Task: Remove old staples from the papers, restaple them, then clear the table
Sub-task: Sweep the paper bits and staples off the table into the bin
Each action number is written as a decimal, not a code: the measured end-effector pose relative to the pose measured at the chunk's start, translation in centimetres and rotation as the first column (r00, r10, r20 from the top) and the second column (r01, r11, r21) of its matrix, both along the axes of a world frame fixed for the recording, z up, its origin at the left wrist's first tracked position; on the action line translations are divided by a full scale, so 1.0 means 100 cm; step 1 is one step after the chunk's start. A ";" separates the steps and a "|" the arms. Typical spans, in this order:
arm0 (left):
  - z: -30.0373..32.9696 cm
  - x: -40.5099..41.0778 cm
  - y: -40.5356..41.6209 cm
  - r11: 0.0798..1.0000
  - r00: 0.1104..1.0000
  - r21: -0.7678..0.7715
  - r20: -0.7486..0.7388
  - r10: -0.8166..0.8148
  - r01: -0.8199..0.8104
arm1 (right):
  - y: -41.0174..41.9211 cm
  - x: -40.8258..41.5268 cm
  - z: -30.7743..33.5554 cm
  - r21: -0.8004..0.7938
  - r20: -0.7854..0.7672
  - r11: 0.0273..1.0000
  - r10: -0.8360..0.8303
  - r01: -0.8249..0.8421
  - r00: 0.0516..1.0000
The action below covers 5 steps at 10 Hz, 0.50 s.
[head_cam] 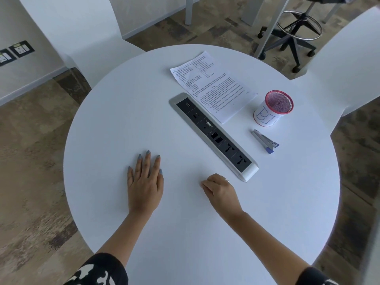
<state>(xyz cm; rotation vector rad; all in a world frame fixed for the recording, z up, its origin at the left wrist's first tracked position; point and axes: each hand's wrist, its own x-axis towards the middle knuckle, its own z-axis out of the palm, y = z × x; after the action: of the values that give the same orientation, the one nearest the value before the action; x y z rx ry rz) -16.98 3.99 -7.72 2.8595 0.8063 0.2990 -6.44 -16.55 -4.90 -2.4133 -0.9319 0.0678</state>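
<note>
A printed stack of papers [211, 85] lies on the far side of the round white table [123, 120]. A grey and blue stapler [265, 141] lies on the right, just in front of a pink mesh cup [272, 110] labelled "BIN". My left hand [145, 179] lies flat on the table, fingers straight. My right hand [221, 191] rests on the table with its fingers curled under; nothing shows in it. Both hands are well short of the papers and the stapler.
A long silver and black socket strip [213, 134] is set diagonally into the table between my hands and the papers. White chairs [82, 38] stand at the far left and the right. An office stool [296, 31] stands beyond the table.
</note>
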 end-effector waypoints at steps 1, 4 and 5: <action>0.000 0.000 0.000 1.000 1.000 -0.002 -0.003 0.001 -0.001 | 0.004 0.000 -0.001 -0.049 0.039 0.998 0.029 -0.027 0.999; -0.002 0.000 0.000 1.000 1.000 0.001 -0.003 0.001 -0.001 | 0.009 -0.002 -0.003 -0.176 0.087 0.984 0.047 -0.031 0.995; -0.002 0.000 0.000 1.000 1.000 0.000 -0.008 0.000 0.000 | 0.011 0.000 -0.002 -0.155 0.075 0.987 0.056 -0.044 0.996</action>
<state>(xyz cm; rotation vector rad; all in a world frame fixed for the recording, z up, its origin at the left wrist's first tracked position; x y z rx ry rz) -16.99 4.03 -7.93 2.8625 0.8077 0.2881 -6.41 -15.46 -5.12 -2.5493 -1.0588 0.0641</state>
